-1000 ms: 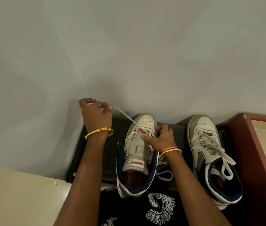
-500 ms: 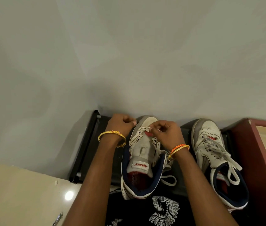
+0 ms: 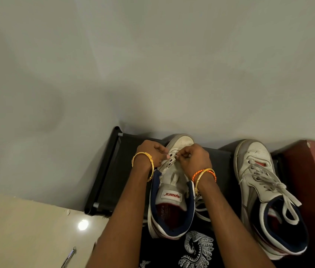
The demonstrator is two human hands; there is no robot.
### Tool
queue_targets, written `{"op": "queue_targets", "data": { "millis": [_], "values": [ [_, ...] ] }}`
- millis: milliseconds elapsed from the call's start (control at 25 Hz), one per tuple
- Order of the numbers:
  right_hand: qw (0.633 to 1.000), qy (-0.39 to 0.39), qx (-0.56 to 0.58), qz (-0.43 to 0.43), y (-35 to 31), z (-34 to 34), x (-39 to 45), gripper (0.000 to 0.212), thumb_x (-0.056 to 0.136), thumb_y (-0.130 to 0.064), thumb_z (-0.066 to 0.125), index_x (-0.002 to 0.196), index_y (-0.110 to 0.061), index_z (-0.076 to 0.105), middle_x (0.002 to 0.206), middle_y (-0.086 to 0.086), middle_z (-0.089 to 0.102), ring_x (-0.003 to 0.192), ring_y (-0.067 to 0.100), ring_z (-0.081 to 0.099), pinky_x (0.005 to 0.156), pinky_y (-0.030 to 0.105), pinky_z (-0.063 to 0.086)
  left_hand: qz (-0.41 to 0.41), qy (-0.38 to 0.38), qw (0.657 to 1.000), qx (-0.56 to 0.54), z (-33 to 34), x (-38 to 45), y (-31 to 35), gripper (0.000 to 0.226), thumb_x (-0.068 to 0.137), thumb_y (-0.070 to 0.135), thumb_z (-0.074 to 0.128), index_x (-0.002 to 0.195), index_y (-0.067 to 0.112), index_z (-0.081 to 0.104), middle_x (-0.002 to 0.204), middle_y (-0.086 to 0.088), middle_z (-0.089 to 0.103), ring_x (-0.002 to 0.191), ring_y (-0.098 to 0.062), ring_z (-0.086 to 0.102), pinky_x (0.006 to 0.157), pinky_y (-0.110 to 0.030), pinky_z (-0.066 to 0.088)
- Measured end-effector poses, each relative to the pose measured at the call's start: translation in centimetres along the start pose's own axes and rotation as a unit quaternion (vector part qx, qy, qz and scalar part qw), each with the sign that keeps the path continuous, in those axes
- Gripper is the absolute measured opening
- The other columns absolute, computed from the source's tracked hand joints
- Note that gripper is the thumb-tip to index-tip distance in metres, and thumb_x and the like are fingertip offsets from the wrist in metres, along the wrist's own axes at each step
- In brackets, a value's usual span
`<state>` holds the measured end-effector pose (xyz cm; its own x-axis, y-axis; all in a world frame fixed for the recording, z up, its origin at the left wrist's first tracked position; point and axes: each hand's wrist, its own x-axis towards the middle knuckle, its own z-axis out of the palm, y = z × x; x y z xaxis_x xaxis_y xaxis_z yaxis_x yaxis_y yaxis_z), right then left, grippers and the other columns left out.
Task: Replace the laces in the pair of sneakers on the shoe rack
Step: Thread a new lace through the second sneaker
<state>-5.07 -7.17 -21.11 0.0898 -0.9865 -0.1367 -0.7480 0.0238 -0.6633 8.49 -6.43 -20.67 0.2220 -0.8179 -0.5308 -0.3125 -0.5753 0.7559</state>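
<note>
Both hands had closed in since a second earlier: left hand [image 3: 153,151] and right hand [image 3: 195,159] pinched the lace [image 3: 174,154] at the left sneaker [image 3: 172,182] eyelets, its toe pointing wallward on the shoe rack [image 3: 114,171].

White sneakers [image 3: 174,171], navy collars.

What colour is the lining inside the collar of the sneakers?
Navy blue on the sneaker collar, clearest in the head view.
</note>
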Motion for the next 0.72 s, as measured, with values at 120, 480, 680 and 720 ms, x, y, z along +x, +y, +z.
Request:
{"op": "queue_targets", "data": {
  "millis": [120, 480, 680, 720],
  "values": [
    [0.997, 0.022, 0.062, 0.031, -0.3, 0.6, -0.3, 0.008, 0.084, -0.003, 0.065, 0.085, -0.005, 0.073, 0.079, -0.003, 0.059, 0.073, 0.005, 0.053, 0.078, 0.022, 0.046, 0.009, 0.014, 1.000, -0.005, 0.0, 0.2, -0.4, 0.019, 0.073, 0.005, 0.077, 0.092, 0.007, 0.073, 0.093, -0.011, 0.071, 0.088, -0.027, 0.068, 0.081, -0.042, 0.057],
    [0.985, 0.069, 0.071, 0.141, -0.9, 3.2, -0.5, 0.013, 0.082, -0.006, 0.064, 0.077, -0.015, 0.071, 0.093, 0.006, 0.065, 0.104, 0.026, 0.048, 0.089, 0.041, 0.044, 0.045, 0.032, 0.998, -0.018, -0.1, 0.2, -1.2, 0.014, 0.079, 0.007, 0.072, 0.093, 0.010, 0.074, 0.093, -0.008, 0.071, 0.085, -0.020, 0.068, 0.082, -0.036, 0.057],
    [0.986, 0.066, 0.092, 0.125, -0.6, 3.4, -0.3, 0.017, 0.078, -0.006, 0.066, 0.072, -0.021, 0.070, 0.088, 0.007, 0.067, 0.102, 0.031, 0.053, 0.089, 0.038, 0.044, 0.096, 0.011, 0.994, 0.054, 0.0, -0.3, -0.9, 0.025, 0.075, 0.024, 0.078, 0.097, 0.013, 0.074, 0.095, -0.004, 0.073, 0.089, -0.016, 0.067, 0.086, -0.032, 0.054],
    [0.983, 0.055, 0.119, 0.131, -0.5, 3.4, -0.3, 0.025, 0.077, -0.006, 0.067, 0.064, -0.028, 0.065, 0.082, 0.005, 0.068, 0.100, 0.032, 0.056, 0.090, 0.041, 0.047, 0.102, 0.005, 0.992, 0.069, 0.0, -0.5, -0.8, 0.030, 0.074, 0.026, 0.078, 0.100, 0.012, 0.073, 0.098, -0.004, 0.072, 0.091, -0.015, 0.067, 0.086, -0.030, 0.053]
  ]
}}
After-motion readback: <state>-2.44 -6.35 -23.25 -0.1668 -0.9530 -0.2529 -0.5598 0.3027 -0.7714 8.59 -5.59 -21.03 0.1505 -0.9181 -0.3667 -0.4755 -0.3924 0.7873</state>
